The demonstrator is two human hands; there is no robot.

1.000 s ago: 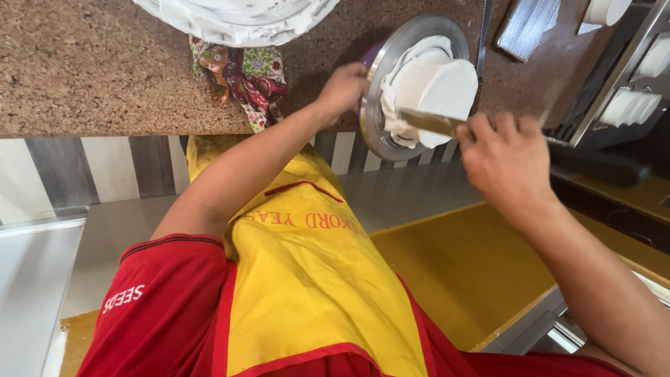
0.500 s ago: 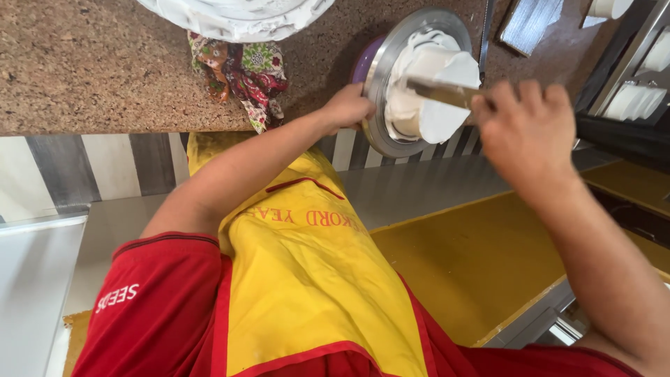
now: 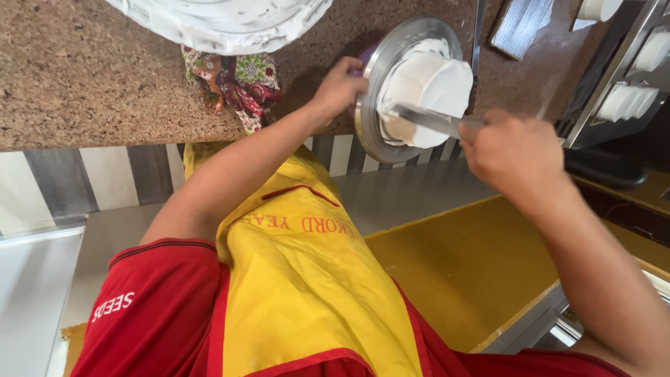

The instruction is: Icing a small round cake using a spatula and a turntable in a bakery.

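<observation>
The right hand (image 3: 513, 150) is closed around the handle of a metal spatula (image 3: 426, 120), whose blade is laid flat against the side of a white frosted cake (image 3: 429, 87). The left hand (image 3: 340, 89) is curled over the rim of the round metal turntable (image 3: 377, 70) bearing the cake (just left of the blade). A patterned cloth (image 3: 237, 80) is seen on the speckled counter (image 3: 84, 77), beside a large white bowl (image 3: 223, 21).

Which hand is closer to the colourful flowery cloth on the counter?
The left hand. It rests on the rim of the round metal turntable, just beside the cloth. The right hand is on the far side of the white cake, holding the spatula.
</observation>
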